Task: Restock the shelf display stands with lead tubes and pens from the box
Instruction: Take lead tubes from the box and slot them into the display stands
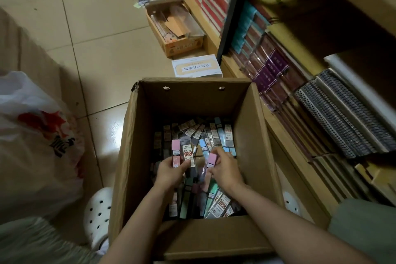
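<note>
At the far left, a white plastic bag (36,135) with red print is slumping on the tiled floor (92,28), and a white perforated clog (97,216) is resting just beside the near left corner of an open cardboard box (130,156). Inside the box, a loose heap of lead tubes (216,135) in pink, blue, green and grey is covering the bottom. The left hand (171,170) is gripping two upright tubes together, a pink tube (175,152) and a labelled tube (188,153) marked 0.7. Just to the right, the right hand (225,170) is pinching a second pink tube (212,159) between its fingertips above the heap. At the far right, wooden shelves (278,135) are holding rows of wrapped notebooks (276,70) and spiral-bound pads (342,118).
</note>
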